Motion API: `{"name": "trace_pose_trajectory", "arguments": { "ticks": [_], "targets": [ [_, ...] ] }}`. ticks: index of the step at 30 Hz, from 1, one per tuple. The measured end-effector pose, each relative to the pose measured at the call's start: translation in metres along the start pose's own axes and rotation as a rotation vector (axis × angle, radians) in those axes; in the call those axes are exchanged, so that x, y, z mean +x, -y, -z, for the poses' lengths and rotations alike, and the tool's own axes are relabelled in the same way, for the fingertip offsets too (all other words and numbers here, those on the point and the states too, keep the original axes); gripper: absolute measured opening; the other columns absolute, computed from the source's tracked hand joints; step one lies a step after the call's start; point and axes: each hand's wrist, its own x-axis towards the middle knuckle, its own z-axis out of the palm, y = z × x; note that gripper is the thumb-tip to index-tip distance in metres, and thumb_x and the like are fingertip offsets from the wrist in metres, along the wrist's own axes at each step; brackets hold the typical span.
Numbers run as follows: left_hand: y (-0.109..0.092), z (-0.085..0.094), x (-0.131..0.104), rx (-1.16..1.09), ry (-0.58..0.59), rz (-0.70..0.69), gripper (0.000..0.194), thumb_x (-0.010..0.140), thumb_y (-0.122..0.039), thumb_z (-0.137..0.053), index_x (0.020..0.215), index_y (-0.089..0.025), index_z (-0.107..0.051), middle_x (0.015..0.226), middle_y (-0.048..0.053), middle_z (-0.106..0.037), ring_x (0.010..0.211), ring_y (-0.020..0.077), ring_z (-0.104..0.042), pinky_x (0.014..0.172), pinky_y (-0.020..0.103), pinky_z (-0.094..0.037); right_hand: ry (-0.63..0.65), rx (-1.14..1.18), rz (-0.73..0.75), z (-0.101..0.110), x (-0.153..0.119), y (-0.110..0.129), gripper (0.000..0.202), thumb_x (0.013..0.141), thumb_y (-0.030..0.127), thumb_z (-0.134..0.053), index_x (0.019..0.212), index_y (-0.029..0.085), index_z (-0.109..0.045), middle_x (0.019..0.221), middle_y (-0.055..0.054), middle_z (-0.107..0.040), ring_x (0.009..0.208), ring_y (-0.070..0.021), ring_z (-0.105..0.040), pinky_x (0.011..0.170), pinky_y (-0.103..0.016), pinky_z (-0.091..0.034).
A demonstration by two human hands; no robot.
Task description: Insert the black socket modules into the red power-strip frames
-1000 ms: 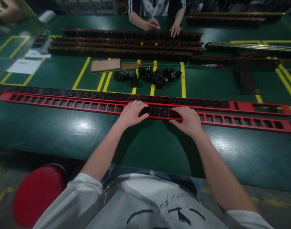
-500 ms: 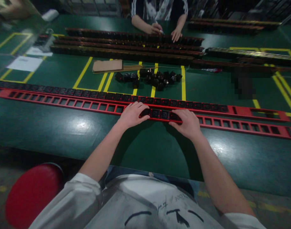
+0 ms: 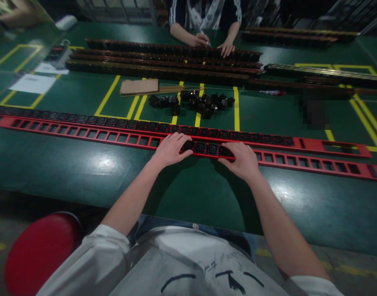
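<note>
A long red slotted rail (image 3: 139, 141) lies across the green table, most of its rectangular openings unfilled. Near its middle a few black power sockets (image 3: 200, 147) sit in the openings. My left hand (image 3: 172, 150) grips the rail left of these sockets, thumb at the near edge and fingers over the top. To their right, my right hand (image 3: 241, 160) holds the same rail in a like way. Both palms partly cover the rail and whatever sockets are under them. Just behind lies a second red rail (image 3: 312, 144), filled with black sockets along most of its length.
Loose black sockets (image 3: 207, 102) lie in a heap beyond the rails, beside a cardboard piece (image 3: 139, 86). Several dark rails (image 3: 164, 68) are stacked farther back, where a co-worker's hands (image 3: 227, 47) hold a pen. Papers (image 3: 32, 83) lie left; a red stool (image 3: 42, 255) stands below.
My hands keep their place on the rail, and the rail and sockets stay put. Across the table the co-worker's hand has shifted slightly to the left. The view has moved a little.
</note>
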Motion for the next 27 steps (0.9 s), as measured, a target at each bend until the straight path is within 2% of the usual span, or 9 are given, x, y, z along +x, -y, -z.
{"name": "trace_pose_trajectory", "arguments": {
  "ticks": [4,10,14,19,24,27],
  "targets": [
    [0.002,-0.001,0.001,-0.009,-0.008,-0.008,0.036,0.093,-0.044,-0.064,0.120,-0.022,-0.059,0.120,0.006,-0.067,0.111,0.0266,-0.059,0.096,0.043,-0.047,0.005,0.006,-0.006,0.001,0.000,0.001,0.047,0.091,0.048,-0.066,0.127,0.019,-0.065,0.124,-0.013,-0.071,0.113,-0.0336,-0.064,0.090,-0.048,-0.049],
    [0.004,-0.001,0.001,-0.011,-0.010,-0.017,0.033,0.096,-0.044,-0.060,0.119,-0.021,-0.060,0.119,0.007,-0.067,0.111,0.0264,-0.060,0.095,0.043,-0.048,-0.003,0.005,-0.002,0.001,0.001,0.001,0.046,0.090,0.047,-0.067,0.127,0.018,-0.066,0.124,-0.013,-0.071,0.113,-0.0334,-0.064,0.091,-0.048,-0.050],
    [0.007,0.000,0.000,-0.047,-0.013,-0.020,0.030,0.097,-0.037,-0.057,0.121,-0.020,-0.059,0.119,0.008,-0.068,0.109,0.0258,-0.061,0.094,0.043,-0.049,0.004,-0.001,0.000,0.001,0.000,0.001,0.047,0.091,0.049,-0.066,0.127,0.018,-0.065,0.124,-0.013,-0.071,0.113,-0.0332,-0.064,0.091,-0.048,-0.050],
    [0.012,-0.001,0.001,-0.087,-0.030,-0.021,0.026,0.093,-0.031,-0.062,0.116,-0.018,-0.061,0.112,0.009,-0.069,0.103,0.0253,-0.064,0.090,0.042,-0.052,0.009,-0.002,-0.009,0.001,0.000,0.001,0.047,0.091,0.049,-0.065,0.128,0.019,-0.065,0.125,-0.012,-0.071,0.115,-0.0332,-0.064,0.093,-0.049,-0.049],
    [0.015,-0.001,0.001,-0.143,-0.063,-0.060,0.024,0.094,-0.031,-0.064,0.114,-0.019,-0.064,0.112,0.007,-0.069,0.104,0.0234,-0.065,0.091,0.041,-0.054,0.012,0.004,-0.012,0.002,0.000,0.002,0.046,0.092,0.049,-0.065,0.127,0.020,-0.065,0.124,-0.012,-0.071,0.115,-0.0333,-0.063,0.092,-0.049,-0.049],
    [0.009,0.003,-0.001,-0.076,-0.122,-0.102,0.024,0.093,-0.032,-0.065,0.113,-0.019,-0.067,0.119,0.009,-0.066,0.110,0.0248,-0.063,0.094,0.043,-0.054,0.013,0.015,-0.013,0.003,0.001,0.002,0.046,0.091,0.048,-0.066,0.127,0.019,-0.065,0.124,-0.013,-0.071,0.115,-0.0336,-0.063,0.092,-0.049,-0.049]
  ]
}}
